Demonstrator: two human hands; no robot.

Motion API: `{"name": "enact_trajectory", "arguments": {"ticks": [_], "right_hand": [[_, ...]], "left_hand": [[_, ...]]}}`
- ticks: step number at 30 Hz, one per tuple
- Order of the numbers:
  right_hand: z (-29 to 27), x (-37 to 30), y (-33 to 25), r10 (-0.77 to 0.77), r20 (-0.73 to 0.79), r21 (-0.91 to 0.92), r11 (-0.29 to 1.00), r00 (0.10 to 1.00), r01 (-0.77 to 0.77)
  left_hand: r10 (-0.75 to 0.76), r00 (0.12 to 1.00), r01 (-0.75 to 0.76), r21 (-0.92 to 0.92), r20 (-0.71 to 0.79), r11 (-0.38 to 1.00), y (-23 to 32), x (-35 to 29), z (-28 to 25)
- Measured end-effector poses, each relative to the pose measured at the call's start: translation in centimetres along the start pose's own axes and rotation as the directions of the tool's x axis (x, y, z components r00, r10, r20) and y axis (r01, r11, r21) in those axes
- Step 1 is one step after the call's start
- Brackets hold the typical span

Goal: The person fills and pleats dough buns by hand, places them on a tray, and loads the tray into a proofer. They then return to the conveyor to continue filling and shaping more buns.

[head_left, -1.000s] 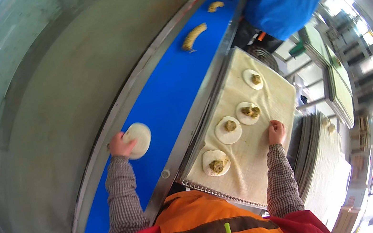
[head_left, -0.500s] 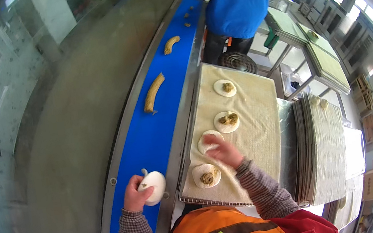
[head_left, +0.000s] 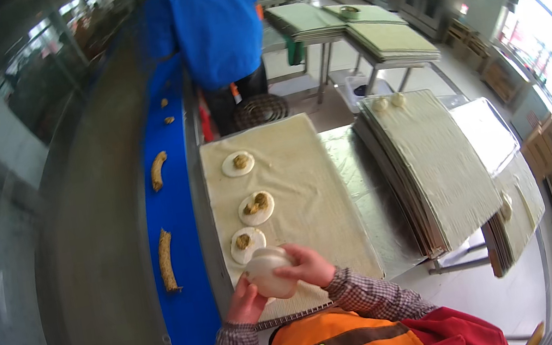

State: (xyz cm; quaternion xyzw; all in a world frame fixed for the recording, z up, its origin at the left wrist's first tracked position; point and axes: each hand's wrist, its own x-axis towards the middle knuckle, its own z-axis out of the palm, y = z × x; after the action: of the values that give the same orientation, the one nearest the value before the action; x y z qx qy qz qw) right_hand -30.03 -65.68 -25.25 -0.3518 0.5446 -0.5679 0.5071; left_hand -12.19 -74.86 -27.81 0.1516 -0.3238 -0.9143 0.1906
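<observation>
Just above the near edge of the cloth-covered tray (head_left: pixel 300 190), my hands hold a white piece of dough, perhaps several flat rounds stacked (head_left: pixel 270 277). My left hand (head_left: pixel 244 306) grips its lower left side, fingers curled at the edge. On its right, my right hand (head_left: pixel 306 266) pinches the rim between thumb and fingers. Three flat dough rounds with brown filling lie beyond my hands: a far one (head_left: pixel 228 169), a middle one (head_left: pixel 265 215) and a near one (head_left: pixel 237 253). Another round beneath my hands is mostly hidden.
A blue conveyor belt (head_left: pixel 191 313) runs along the left, carrying long rolls of brown filling (head_left: pixel 166 260) and smaller lumps. Ahead, a person in a blue jacket (head_left: pixel 212 28) stands beside it. Stacked cloth-covered boards (head_left: pixel 432 163) rest right of a metal table (head_left: pixel 365 195).
My left hand has brought the dough from over the belt to the tray. My right hand has left the near round, which now shows filling, and joined it. The view has turned right.
</observation>
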Motion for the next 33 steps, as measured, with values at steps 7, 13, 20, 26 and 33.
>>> {"name": "enact_trajectory", "arguments": {"ticks": [7, 13, 20, 26, 33], "right_hand": [[-1.6, -0.1, 0.7, 0.109, 0.231, 0.583, 0.780, 0.967, -0.227], [-0.9, -0.5, 2.4, -0.088, 0.191, -0.200, 0.972, 0.978, 0.127], [-2.9, -1.6, 2.9, 0.013, 0.260, -0.339, 0.938, 0.965, 0.079], [-7.2, -1.7, 4.0, -0.235, 0.048, -0.574, 0.789, 0.971, 0.220], [-8.7, -0.1, 5.5, -0.020, -0.065, -0.869, 0.492, 0.998, -0.047]], "left_hand": [[0.056, 0.997, -0.064, -0.222, -0.044, 0.973, -3.9, -0.2, 2.3], [0.070, 0.945, -0.218, -0.457, -0.319, 0.862, -6.6, -3.1, 3.1], [-0.017, 0.879, -0.108, -0.234, -0.477, 0.966, -9.2, -4.3, 4.5], [0.050, 0.921, 0.041, 0.224, -0.387, 0.974, -10.0, 1.3, 4.3], [0.107, 0.961, 0.206, 0.919, -0.255, 0.337, -7.8, 4.2, 0.5]]}}
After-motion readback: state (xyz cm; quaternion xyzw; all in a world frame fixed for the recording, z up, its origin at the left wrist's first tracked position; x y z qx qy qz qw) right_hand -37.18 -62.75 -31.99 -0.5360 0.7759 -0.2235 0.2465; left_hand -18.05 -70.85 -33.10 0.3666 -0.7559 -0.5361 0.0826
